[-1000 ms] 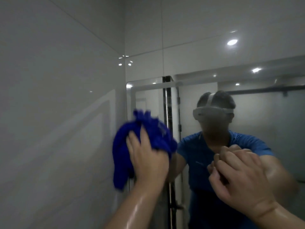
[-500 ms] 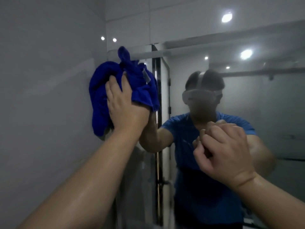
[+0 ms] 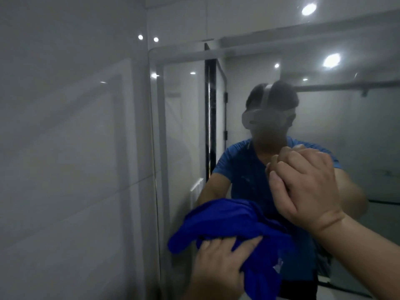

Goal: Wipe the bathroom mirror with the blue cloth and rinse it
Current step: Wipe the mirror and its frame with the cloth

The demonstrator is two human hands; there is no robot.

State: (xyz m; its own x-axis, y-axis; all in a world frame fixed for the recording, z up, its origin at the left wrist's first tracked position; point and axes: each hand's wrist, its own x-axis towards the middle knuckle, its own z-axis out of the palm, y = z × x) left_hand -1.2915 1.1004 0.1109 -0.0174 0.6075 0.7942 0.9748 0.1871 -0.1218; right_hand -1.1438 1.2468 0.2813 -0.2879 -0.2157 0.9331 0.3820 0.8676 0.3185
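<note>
Head view: the left hand (image 3: 218, 263) sits low in the picture with its fingers (image 3: 244, 243) stretched fairly straight over the blue cloth (image 3: 233, 221), pressing it flat against the mirror (image 3: 346, 126). The cloth is bunched up. Most of it billows above and beyond the fingertips, and one fold hangs down past the hand on the thumb side. It lies on the lower part of the glass, near the mirror's rounded outer edge.

The right hand (image 3: 303, 187) is up higher, above and to the right of the left one, and is curled into a loose fist with nothing visible inside it. Its knuckles are close to the glass, but whether they touch cannot be told.

Beyond both hands the misty mirror reflects a person in a blue shirt wearing a headset, along with a dark door frame and ceiling spotlights. Out past the left hand, a glossy pale tiled wall (image 3: 65, 148) meets the mirror's edge.
</note>
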